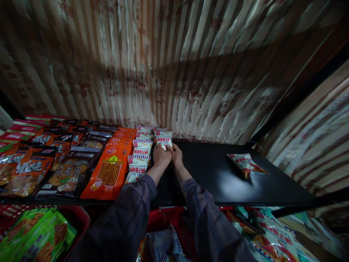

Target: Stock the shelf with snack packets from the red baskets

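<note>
Both of my hands meet on a small white snack bag [164, 137] with red lettering, near the back of the black shelf. My left hand [161, 155] grips its lower left part, and my right hand [176, 154] closes on its lower right. The fingers hide the bag's bottom. Just left of my left hand stands a column of matching white snack bags [141, 148], overlapping from front to back. Behind the held bag, the top edge of another white bag peeks out.
Further left lie orange snack packs [110, 167], dark potato-chip packs [67, 171] and red packs [23, 129]. One loose bag [245, 163] rests on the shelf [207, 174] at right. Below the front edge are red baskets [81, 218] holding green packs [40, 233] and other bags. Striped sheeting [174, 65] hangs behind.
</note>
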`<state>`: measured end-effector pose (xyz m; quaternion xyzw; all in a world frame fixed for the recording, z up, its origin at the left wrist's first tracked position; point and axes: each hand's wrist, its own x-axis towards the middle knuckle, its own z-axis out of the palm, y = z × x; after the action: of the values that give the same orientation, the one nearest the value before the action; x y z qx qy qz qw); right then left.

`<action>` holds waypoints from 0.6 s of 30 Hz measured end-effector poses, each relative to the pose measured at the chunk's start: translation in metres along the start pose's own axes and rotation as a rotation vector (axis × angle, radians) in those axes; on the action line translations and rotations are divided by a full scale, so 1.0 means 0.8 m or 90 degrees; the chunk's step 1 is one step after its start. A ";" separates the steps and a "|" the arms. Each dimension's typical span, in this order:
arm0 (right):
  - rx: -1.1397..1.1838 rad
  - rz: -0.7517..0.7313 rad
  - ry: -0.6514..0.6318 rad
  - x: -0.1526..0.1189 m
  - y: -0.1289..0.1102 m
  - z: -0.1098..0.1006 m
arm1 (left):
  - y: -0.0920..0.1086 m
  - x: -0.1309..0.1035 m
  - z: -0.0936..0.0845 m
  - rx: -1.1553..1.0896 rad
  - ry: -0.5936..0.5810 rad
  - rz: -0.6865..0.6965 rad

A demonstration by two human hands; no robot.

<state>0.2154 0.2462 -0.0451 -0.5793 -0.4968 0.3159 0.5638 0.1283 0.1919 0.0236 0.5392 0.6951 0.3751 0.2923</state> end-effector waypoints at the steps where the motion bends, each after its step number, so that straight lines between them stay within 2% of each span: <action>1: -0.013 -0.003 -0.001 0.001 0.001 0.002 | 0.000 0.001 0.000 0.003 0.001 0.001; 18: -0.217 -0.013 -0.009 -0.003 0.004 0.002 | -0.005 0.010 0.004 0.057 0.001 0.020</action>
<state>0.2139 0.2448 -0.0489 -0.6590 -0.5530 0.2252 0.4573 0.1271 0.2001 0.0184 0.5622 0.7029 0.3484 0.2617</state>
